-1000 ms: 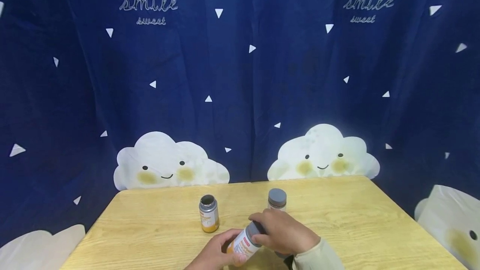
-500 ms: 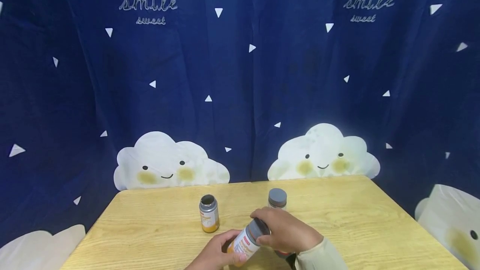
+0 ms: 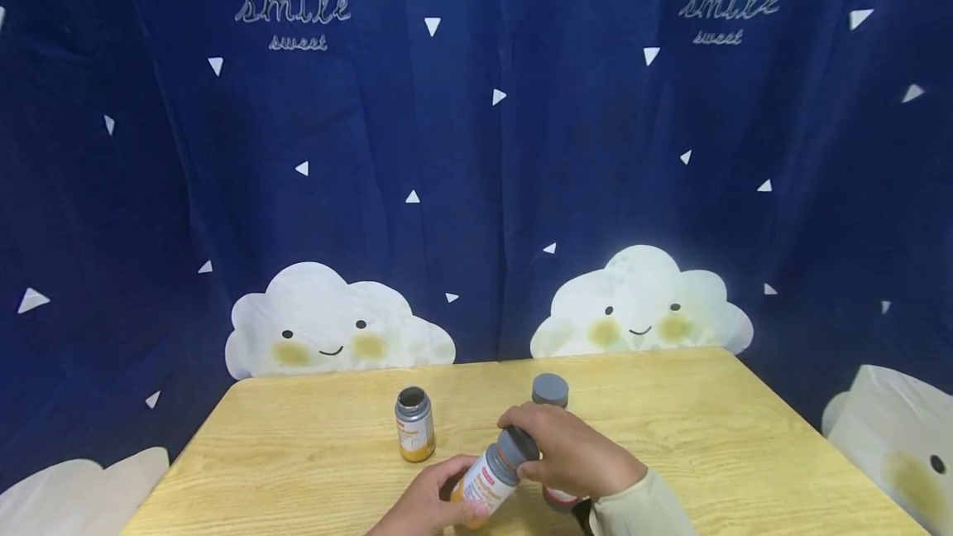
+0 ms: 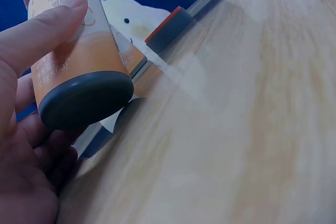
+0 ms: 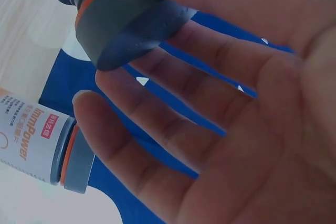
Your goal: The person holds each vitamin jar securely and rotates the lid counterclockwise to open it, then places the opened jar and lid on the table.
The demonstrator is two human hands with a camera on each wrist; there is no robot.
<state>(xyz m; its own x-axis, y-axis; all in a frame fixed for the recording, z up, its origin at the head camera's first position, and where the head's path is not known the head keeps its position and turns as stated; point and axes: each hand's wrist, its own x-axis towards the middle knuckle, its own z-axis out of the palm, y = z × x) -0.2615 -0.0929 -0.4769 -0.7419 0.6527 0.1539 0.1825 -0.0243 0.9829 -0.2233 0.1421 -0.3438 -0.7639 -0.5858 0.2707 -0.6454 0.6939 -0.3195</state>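
My left hand (image 3: 433,499) grips a white-and-orange supplement bottle (image 3: 480,490), tilted toward the right with its dark base (image 4: 86,100) near the table. At its upper end, the thumb and fingers of my right hand (image 3: 581,453) hold the grey screw cap (image 3: 516,447). An orange ring edges this cap in the right wrist view, where the bottle's neck lies right beside it. Past the right hand stands another bottle with a grey cap (image 3: 550,390), its lower part hidden. A similar bottle without a cap (image 3: 414,428) stands upright to the left.
A grey cap with a red-orange edge (image 4: 170,30) lies on the table, partly covered by the right wrist in the head view. Behind the wooden table (image 3: 298,470) hangs a dark blue curtain (image 3: 476,147) with smiling clouds.
My right hand has shifted slightly up and right with the cap, showing more of the bottle's neck. The left hand and its bottle have stayed nearly still.
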